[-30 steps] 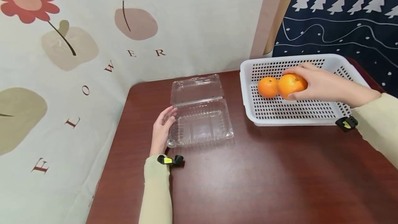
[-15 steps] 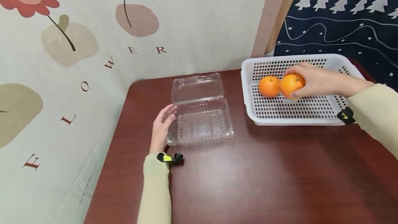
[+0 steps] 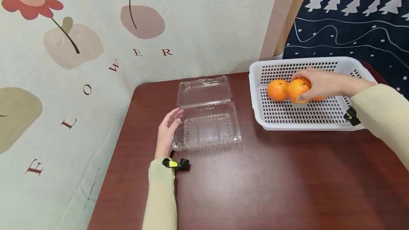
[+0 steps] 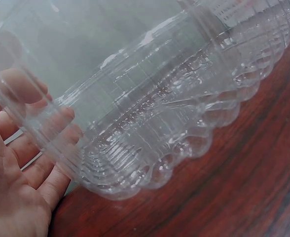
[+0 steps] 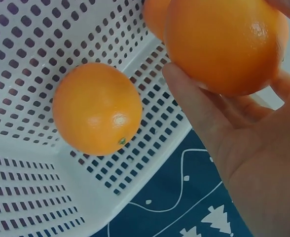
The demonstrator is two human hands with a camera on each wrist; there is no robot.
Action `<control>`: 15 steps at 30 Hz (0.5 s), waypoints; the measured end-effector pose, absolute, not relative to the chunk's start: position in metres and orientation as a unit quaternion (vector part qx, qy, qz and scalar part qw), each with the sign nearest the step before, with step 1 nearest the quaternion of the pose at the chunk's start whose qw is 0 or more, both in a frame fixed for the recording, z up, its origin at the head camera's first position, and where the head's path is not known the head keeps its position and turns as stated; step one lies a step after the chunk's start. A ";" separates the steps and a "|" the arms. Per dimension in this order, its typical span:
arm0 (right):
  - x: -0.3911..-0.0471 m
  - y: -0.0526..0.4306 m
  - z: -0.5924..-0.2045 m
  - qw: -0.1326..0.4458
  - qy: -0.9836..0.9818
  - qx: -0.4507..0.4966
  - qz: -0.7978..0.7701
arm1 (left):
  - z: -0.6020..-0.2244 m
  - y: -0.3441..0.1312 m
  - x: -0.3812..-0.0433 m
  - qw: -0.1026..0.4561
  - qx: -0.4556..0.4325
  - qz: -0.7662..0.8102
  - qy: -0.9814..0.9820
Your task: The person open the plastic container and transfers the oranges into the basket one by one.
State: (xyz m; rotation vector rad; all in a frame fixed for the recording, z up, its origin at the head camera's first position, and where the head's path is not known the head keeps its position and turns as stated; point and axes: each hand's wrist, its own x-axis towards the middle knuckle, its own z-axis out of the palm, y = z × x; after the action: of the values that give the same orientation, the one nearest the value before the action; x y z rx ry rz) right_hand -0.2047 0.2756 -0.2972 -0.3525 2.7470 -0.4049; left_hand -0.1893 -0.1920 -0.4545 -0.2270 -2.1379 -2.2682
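Note:
My left hand point(image 3: 166, 130) rests at the left side of an opened clear plastic clamshell box point(image 3: 207, 127), its fingertips by the rim. In the left wrist view the fingers point(image 4: 56, 128) lie loosely extended along the box's clear wall. The box's lid point(image 3: 204, 91) is folded back towards the wall. Over the white basket point(image 3: 306, 126), my right hand point(image 3: 319, 82) grips an orange point(image 5: 226, 42) between thumb and fingers. A second orange point(image 3: 277, 90) sits to its left in the basket. Another orange point(image 5: 96, 108), partly hidden by my hand in the head view, lies on the basket floor.
The reddish-brown table point(image 3: 243, 187) extends in front of the box and basket. A light printed cloth point(image 3: 207, 20) hangs behind it, and a navy cloth point(image 3: 345, 34) with white trees hangs behind the basket. Black wrist cameras sit on both sleeves.
My right hand and its orange have shifted slightly left and appear lower in the basket. Part of another orange now shows beneath that hand. The left hand keeps its place at the box.

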 end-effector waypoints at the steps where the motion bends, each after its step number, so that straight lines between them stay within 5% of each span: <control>1: -0.205 0.276 -0.298 0.173 0.966 -0.126 -0.144 | -0.455 -0.192 -0.189 0.008 -0.072 -0.726 -0.684; 15: -0.209 0.283 -0.313 0.175 0.965 -0.145 -0.132 | -0.455 -0.191 -0.190 0.013 -0.074 -0.735 -0.674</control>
State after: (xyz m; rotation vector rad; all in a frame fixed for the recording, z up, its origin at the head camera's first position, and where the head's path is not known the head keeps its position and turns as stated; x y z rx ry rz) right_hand -0.2087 0.2825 -0.3128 -0.4098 2.7334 -0.3729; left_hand -0.1895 -0.1910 -0.4551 -0.2306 -2.0988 -2.2914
